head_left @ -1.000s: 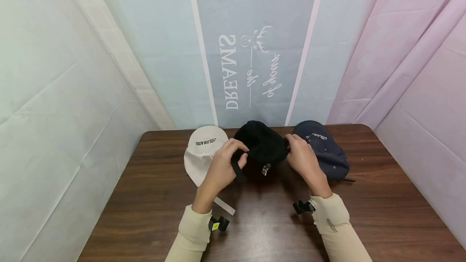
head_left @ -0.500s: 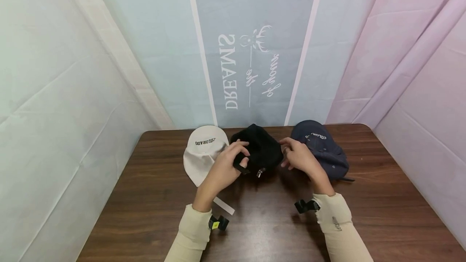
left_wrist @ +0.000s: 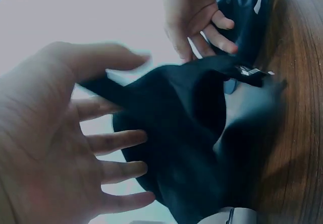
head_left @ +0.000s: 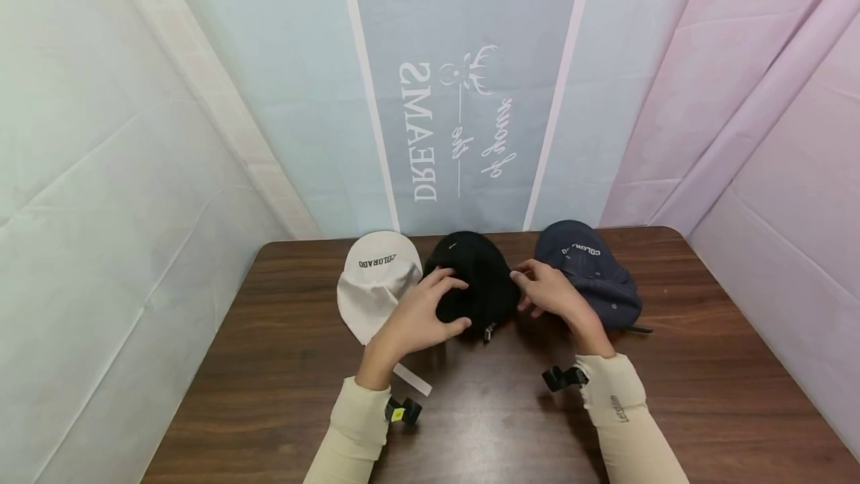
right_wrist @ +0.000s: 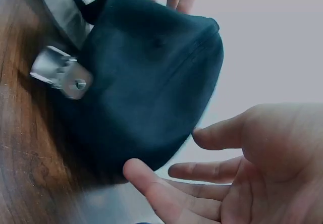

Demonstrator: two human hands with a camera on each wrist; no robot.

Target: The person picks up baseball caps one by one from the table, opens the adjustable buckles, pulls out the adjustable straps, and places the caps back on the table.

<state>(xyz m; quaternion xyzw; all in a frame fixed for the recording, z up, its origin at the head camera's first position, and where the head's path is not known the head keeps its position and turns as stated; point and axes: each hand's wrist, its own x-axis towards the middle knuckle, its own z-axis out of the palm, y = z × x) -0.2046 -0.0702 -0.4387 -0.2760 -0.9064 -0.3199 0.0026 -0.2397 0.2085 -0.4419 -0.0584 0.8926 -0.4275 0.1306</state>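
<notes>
A black cap [head_left: 480, 275] with a metal strap buckle [right_wrist: 70, 77] sits at the back middle of the table. My left hand [head_left: 425, 314] is at its left side, thumb and fingers spread apart. In the left wrist view those fingers lie straight against the black fabric, near the strap [left_wrist: 108, 89]. At the cap's right side is my right hand [head_left: 547, 290], its fingers loosely bent and the fingertips at the edge of the fabric. In the right wrist view a fingertip [right_wrist: 139, 171] touches the crown, without gripping it.
A white cap [head_left: 376, 275] with dark lettering lies left of the black one, its strap [head_left: 413, 380] trailing forward. To the right lies a navy cap [head_left: 594, 275] with light lettering. All are on a brown wooden table [head_left: 484, 424] backed by a hanging cloth [head_left: 463, 13].
The black cap has gone from held up by both sides to resting lower and flatter. My left fingers have let go of its strap and spread; my right hand has loosened its hold.
</notes>
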